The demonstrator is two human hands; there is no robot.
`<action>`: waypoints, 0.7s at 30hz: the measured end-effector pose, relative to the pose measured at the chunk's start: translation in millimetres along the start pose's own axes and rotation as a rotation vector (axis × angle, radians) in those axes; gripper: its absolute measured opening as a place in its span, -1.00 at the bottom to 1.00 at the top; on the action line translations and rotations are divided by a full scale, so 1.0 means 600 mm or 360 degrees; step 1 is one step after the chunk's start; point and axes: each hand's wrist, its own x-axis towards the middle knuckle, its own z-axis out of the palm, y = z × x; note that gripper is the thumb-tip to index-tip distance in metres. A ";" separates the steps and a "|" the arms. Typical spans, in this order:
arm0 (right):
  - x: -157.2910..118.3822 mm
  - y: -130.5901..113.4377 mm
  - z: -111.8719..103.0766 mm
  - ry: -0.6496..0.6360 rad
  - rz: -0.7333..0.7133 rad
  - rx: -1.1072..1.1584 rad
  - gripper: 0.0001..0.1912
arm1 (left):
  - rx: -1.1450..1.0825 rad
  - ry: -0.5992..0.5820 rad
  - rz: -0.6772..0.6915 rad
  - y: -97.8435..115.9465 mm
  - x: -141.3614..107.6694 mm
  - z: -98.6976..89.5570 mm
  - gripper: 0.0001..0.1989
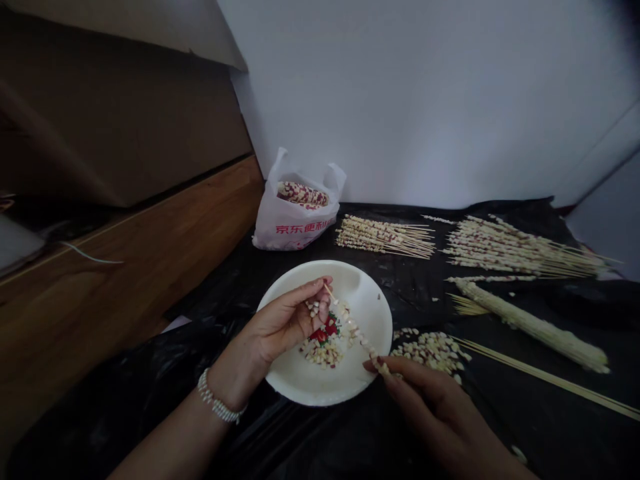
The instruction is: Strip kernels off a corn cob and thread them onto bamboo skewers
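Observation:
Over a white bowl (280, 373) with loose pale and reddish corn kernels (323, 355) in it, my two hands hold one kernel-threaded skewer (363, 341). My left hand (295, 320), with a beaded bracelet at the wrist, is closed near the skewer's bare upper tip, and some kernels lie in its curled fingers. Past the bowl's right rim, my right hand (430, 400) pinches the lower part of the skewer, where kernels cover it. The skewer slants down from left to right. A red print shows on the bowl's bottom.
A plastic bag (285, 223) with corn cobs stands behind the bowl. Two piles of threaded skewers (385, 237) lie at the back right. Loose kernels (433, 351), a stripped cob (540, 327) and bare skewers (550, 380) lie to the right on black plastic sheeting (320, 440).

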 end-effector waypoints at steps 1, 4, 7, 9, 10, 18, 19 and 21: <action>0.000 0.001 0.000 0.0007 -0.0006 0.0007 -0.69 | 0.0046 -0.0027 -0.0019 -0.002 -0.001 0.000 -0.90; 0.000 0.002 0.001 0.0025 -0.0018 0.0038 -0.69 | 0.0234 -0.0104 -0.0049 -0.007 -0.003 -0.003 -0.87; 0.001 0.002 0.002 0.0046 -0.0039 0.0051 -0.68 | 0.0436 -0.0156 -0.0012 -0.009 -0.005 -0.004 -0.86; 0.001 0.001 0.002 0.0053 -0.0053 0.0049 -0.68 | 0.0511 -0.0157 0.0026 -0.009 -0.006 -0.003 -0.88; 0.002 0.001 0.002 0.0051 -0.0054 0.0046 -0.68 | 0.0526 -0.0156 0.0033 -0.009 -0.007 -0.002 -0.89; -0.001 -0.001 0.004 0.0045 -0.0023 -0.0012 -0.67 | 0.0526 -0.0109 0.0088 -0.009 -0.008 0.001 -0.93; -0.001 -0.001 0.005 0.0057 -0.0033 -0.0012 -0.67 | 0.0521 -0.0107 0.0085 -0.009 -0.008 0.000 -0.93; 0.000 -0.001 0.006 0.0069 -0.0037 -0.0019 -0.66 | 0.0531 -0.0099 0.0068 -0.009 -0.007 -0.002 -0.89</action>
